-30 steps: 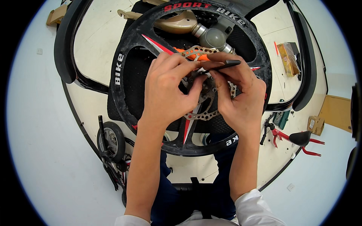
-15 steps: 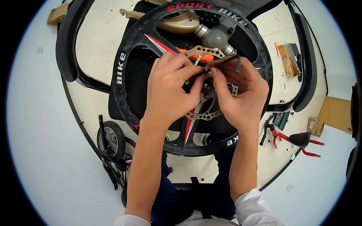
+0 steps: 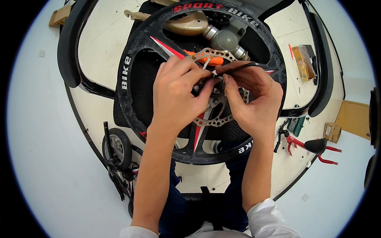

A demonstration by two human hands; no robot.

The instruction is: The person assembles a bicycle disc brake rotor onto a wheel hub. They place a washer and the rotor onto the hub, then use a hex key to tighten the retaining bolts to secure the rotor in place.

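A black bicycle wheel rim point(image 3: 190, 157) with red and white marks lies flat on a chair seat. At its hub sits a drilled metal brake disc point(image 3: 216, 122), partly covered by my hands. My left hand point(image 3: 178, 93) is closed in a pinch above the hub; what its fingertips hold is too small and hidden to name. Close against it, my right hand point(image 3: 256, 99) pinches a thin, dark, bent hex key point(image 3: 251, 64), one end reaching the left fingertips. A small bright spot shows between the fingertips.
Under the rim lie a beige and grey jointed device point(image 3: 224, 40) and an orange object point(image 3: 214, 61). Chair armrests point(image 3: 71, 43) rise at both sides. On the floor stand a small-wheeled bike point(image 3: 117, 146), a red frame with a black saddle point(image 3: 315, 146) and cardboard boxes point(image 3: 332, 132).
The hex key has swung in my right fingers: its bent end pointed downward before and now it extends rightward over the hand. Both hands stay nearly in place.
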